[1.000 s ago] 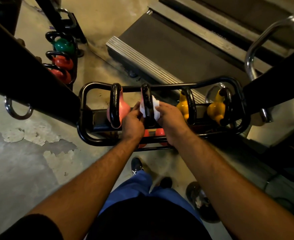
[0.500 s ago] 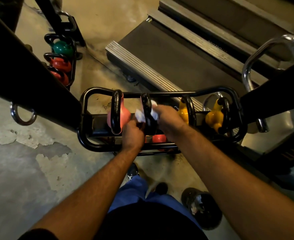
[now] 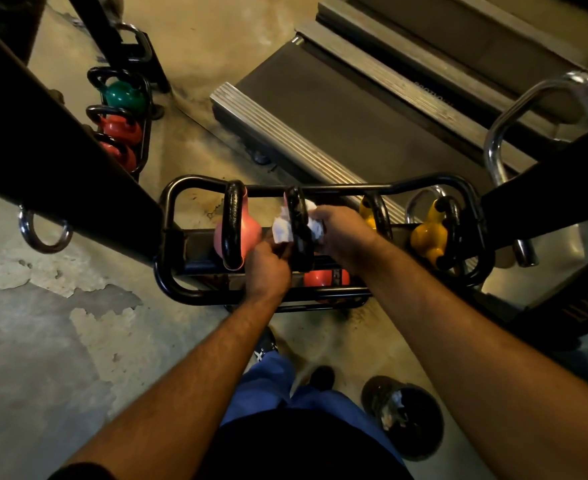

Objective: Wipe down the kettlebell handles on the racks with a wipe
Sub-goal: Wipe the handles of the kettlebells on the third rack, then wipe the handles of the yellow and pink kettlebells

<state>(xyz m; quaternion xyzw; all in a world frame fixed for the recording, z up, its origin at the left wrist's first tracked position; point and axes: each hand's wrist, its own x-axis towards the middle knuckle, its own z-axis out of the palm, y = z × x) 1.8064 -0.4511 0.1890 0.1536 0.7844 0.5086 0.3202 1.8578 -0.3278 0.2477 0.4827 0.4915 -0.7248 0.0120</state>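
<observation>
— While both arms reach down, what do the hands do?
— The right hand (image 3: 341, 233) squeezes a white wipe (image 3: 283, 229) around the black handle (image 3: 299, 230) of the second kettlebell on the rack (image 3: 195, 292). The left hand (image 3: 268, 271) is curled just below it, near the handle's base; I cannot tell what it grips.
— Is there room?
— Not much. A pink kettlebell (image 3: 238, 230) sits just beside on the left, a yellow one (image 3: 372, 216) on the right. The rack's top bar runs close behind.

Blue trousers (image 3: 268, 379), seemingly black shirt (image 3: 303, 448)
</observation>
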